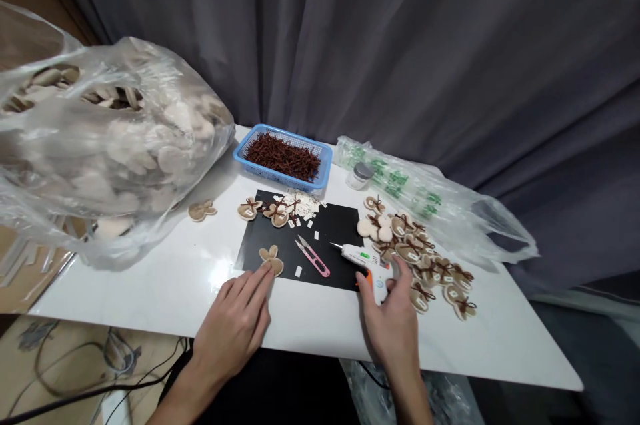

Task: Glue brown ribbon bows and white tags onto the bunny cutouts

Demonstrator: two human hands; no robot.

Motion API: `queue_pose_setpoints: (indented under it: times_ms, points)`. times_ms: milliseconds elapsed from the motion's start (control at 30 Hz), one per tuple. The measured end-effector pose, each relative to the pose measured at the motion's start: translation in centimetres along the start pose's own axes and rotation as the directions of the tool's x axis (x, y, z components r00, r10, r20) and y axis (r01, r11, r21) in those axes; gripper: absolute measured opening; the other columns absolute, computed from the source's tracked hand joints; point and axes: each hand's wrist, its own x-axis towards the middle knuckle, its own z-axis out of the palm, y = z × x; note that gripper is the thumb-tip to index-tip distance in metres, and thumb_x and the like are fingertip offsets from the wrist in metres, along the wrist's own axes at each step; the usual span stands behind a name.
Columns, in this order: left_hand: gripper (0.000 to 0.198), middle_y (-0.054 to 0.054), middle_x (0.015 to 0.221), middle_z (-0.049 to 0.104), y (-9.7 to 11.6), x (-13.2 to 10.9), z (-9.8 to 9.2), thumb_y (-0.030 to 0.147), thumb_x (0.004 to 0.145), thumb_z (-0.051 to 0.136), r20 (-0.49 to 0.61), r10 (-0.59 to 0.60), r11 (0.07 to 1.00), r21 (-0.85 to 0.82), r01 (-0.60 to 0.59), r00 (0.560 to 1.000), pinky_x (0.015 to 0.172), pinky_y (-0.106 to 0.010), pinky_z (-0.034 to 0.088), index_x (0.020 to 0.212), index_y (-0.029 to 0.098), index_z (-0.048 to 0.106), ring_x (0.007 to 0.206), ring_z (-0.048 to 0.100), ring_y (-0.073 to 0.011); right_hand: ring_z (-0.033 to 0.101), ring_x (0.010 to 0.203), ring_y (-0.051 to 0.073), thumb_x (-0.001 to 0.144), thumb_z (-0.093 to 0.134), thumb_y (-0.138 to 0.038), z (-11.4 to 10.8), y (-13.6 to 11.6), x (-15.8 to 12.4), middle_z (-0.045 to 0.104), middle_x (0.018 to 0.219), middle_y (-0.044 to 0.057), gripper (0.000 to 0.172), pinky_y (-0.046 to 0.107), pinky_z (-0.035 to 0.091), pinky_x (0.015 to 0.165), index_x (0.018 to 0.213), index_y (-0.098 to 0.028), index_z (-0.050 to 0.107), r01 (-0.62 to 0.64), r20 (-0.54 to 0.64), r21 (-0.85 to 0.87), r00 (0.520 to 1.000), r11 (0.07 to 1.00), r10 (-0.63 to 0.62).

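Observation:
My left hand (237, 318) lies over the front left edge of a black mat (333, 213), its fingertips resting on a tan felt bunny-head piece (271, 256). The fingers are stretched out and the piece lies flat beneath them. My right hand (390, 318) is wrapped round a white hot glue gun (367, 260) with an orange trigger, its nozzle pointing left over the mat. Pink thread snips (314, 257) lie between the hands. Near them is a small white label (299, 272). A heap of such labels (303, 205) sits at the mat's back, beside bunny pieces with brown bows (249, 209).
A big clear bag (135, 145) full of felt pieces stands at left. Behind the mat is a blue basket (245, 165) of brown bows. A lidded jar (360, 176) and a green-printed plastic bag (425, 195) lie back right. Finished-looking bunnies (427, 272) pile up at right.

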Motion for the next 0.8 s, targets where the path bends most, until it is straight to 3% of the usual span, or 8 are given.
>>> queue_pose_setpoints:
  times_ms: [133,233,467,600,800]
  points:
    - [0.059,-0.008,0.155,0.068,0.2,0.1,-0.1,0.011,0.106,0.046,0.044,-0.016,1.000,0.007,0.016,0.999,0.106,-0.040,0.045,0.164,0.017,0.049,0.127,0.068,-0.0256,0.074,0.104,0.041,0.082,0.070,-0.076,-0.2,-0.5,-0.2,0.075,0.117,0.019,0.098,0.039,0.053,0.075,0.158,-0.018,0.050,0.026,-0.001,0.033,1.000,0.999,-0.026]
    - [0.056,-0.007,0.157,0.067,0.4,0.1,-0.2,0.013,0.106,0.046,0.076,-0.019,1.000,0.020,0.017,0.997,0.107,-0.041,0.044,0.162,0.016,0.052,0.129,0.067,-0.0260,0.072,0.116,0.041,0.082,0.072,-0.072,0.0,-1.7,-1.0,0.073,0.133,0.020,0.094,0.039,0.055,0.081,0.157,-0.020,0.050,0.074,0.024,0.086,0.997,0.994,-0.076]
    - [0.055,-0.009,0.155,0.068,0.6,0.0,-0.1,0.013,0.105,0.047,0.108,-0.022,0.999,0.048,0.017,0.994,0.105,-0.042,0.046,0.159,0.013,0.056,0.125,0.068,-0.0269,0.080,0.100,0.030,0.089,0.068,-0.049,2.3,-4.4,-3.4,0.079,0.129,0.014,0.075,0.037,0.062,0.082,0.157,-0.020,0.054,0.257,0.113,0.157,0.954,0.953,-0.276]
    - [0.054,-0.010,0.157,0.067,0.7,0.0,-0.1,0.012,0.104,0.048,0.142,-0.015,0.998,0.059,0.007,0.990,0.104,-0.043,0.049,0.158,0.012,0.057,0.124,0.069,-0.0270,0.080,0.098,0.028,0.090,0.066,-0.043,2.9,-4.4,-3.5,0.078,0.135,0.014,0.069,0.035,0.064,0.080,0.154,-0.019,0.060,0.329,0.187,0.144,0.917,0.933,-0.352]
    - [0.063,-0.010,0.157,0.067,0.9,-0.3,0.4,0.009,0.102,0.048,0.135,-0.027,1.000,0.000,0.027,0.990,0.102,-0.044,0.051,0.165,0.015,0.048,0.129,0.068,-0.0273,0.080,0.098,0.027,0.091,0.064,-0.037,3.0,-3.5,-3.3,0.076,0.139,0.016,0.069,0.034,0.065,0.080,0.156,-0.017,0.062,0.436,0.155,0.076,0.883,0.897,-0.443]
